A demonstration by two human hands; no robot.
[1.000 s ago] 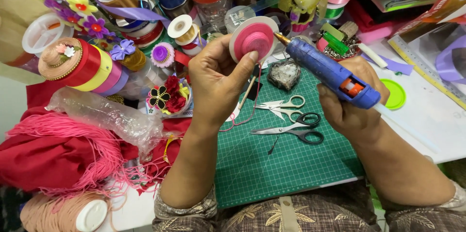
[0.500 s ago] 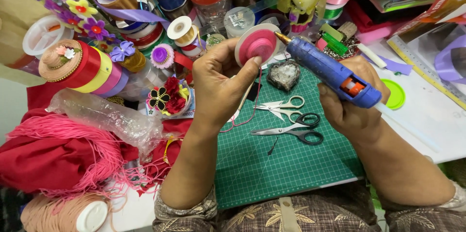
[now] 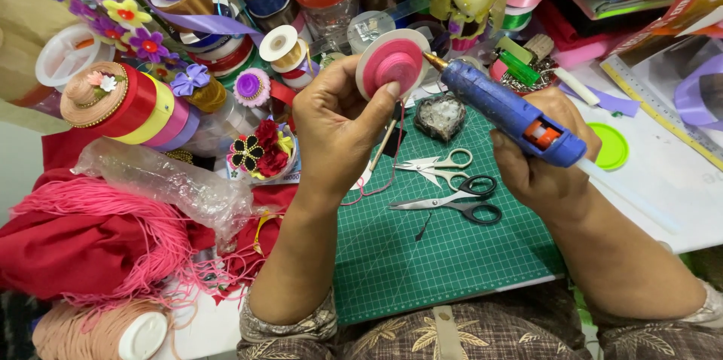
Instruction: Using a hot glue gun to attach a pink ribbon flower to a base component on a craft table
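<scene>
Left hand (image 3: 335, 130) up over the green mat (image 3: 437, 254), grip clamped on a pink ribbon spool (image 3: 393, 64), thumb pressed on its lower edge, flat face turned up toward the camera. Right hand (image 3: 544, 157) wrapped tight round a blue glue gun (image 3: 506, 110), brass tip touching the spool's right rim. Thin pink cord (image 3: 380, 185) dangling below the left grip down to the mat.

Just under the gun and between the two grips: small white scissors (image 3: 438, 164) and black-handled scissors (image 3: 458, 204), both flat on the mat. Little heart-shaped dish (image 3: 441, 117) right behind the spool hand. Lime lid (image 3: 611, 146) just right of the right grip on the white desk (image 3: 663, 194). Off to the left of the left grip: ribbon flowers (image 3: 260, 151), crinkly clear bag (image 3: 162, 179), heap of pink string (image 3: 113, 232). Beyond both grips, a crowd of ribbon rolls (image 3: 143, 108).
</scene>
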